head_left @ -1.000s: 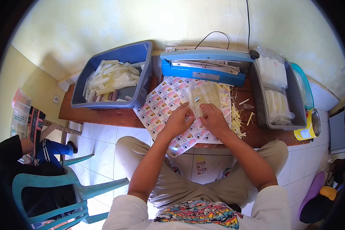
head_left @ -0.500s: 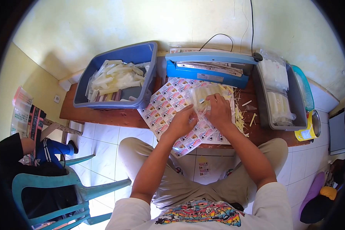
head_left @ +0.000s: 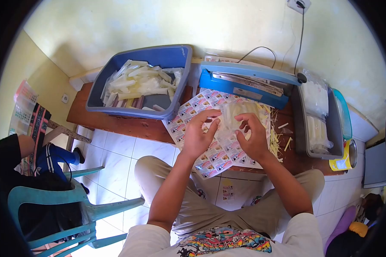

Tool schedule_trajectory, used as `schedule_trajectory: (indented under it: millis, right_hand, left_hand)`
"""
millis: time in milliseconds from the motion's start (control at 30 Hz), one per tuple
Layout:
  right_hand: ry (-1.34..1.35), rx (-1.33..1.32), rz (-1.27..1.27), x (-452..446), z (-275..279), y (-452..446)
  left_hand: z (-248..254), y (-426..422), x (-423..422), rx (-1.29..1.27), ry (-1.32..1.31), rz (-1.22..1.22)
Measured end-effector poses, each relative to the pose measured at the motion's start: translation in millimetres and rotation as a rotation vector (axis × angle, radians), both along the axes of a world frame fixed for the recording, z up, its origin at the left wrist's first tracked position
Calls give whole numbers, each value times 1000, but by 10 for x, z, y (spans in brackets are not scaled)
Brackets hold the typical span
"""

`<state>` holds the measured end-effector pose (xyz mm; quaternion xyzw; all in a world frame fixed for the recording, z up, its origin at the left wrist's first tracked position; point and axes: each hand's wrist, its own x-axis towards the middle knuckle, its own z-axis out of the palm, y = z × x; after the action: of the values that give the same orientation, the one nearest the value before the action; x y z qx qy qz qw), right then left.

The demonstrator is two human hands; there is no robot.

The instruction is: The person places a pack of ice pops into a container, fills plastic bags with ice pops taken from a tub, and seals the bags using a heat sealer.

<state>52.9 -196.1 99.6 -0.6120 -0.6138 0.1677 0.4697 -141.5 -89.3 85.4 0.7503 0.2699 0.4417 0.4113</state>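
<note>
A clear plastic packet with pale, stick-like contents lies on a printed sheet of repeated labels. My left hand is at the packet's left side, thumb and fingers curved and apart. At its near right side is my right hand, also with bent, separated fingers and nothing gripped between them. Whether the fingertips touch the plastic I cannot tell. Behind the packet stands a blue bag sealer with a long arm.
A blue-grey tub at left holds pale wrapped sticks. Right of the sealer, a grey bin holds filled clear bags, with a yellow can beside it. Pale scraps litter the wooden table. A green chair and a seated person are at left.
My hands have drawn apart and come off the packet's middle, their fingers spreading. The view has shifted, so the table things appear a little farther right.
</note>
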Motion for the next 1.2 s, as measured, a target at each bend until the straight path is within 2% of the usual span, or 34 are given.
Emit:
schedule_trajectory:
  millis: [167,300,433,500,633,700,767,833,900,1200]
  right_hand:
    - [122,44,142,-356,113,348]
    - [285,108,260,-701,153,940]
    - [201,165,317,-1112,409,1717]
    - [104,177,355,-1307,414,2177]
    - [-78,125,414,-1670,86,3151]
    - [-248,-32,446,-1842,-29,3463]
    - [-341,-75,521,-2001,-133,3738]
    - [-435,-111,598,-2149,-211,3913]
    - [-471,-288,617,-2257,-262,4003]
    - [-626,-420,600,-2316,-279,3971]
  left_hand:
    - [118,256,-277,40,-186,206]
    - [297,593,-589,-57,-287,383]
    - [444,1243,-994,93,-76,590]
    - [441,1675,-1227,178,183,735]
    - [323,2221,-1596,127,385,838]
    - [199,2299,-1716,17,567,913]
    - [175,2341,-1754,-49,626,937]
    - [210,2340,-1737,-113,683,963]
    - [258,2294,-1679,-206,865,977]
    - [347,2212,-1622,-238,955,953]
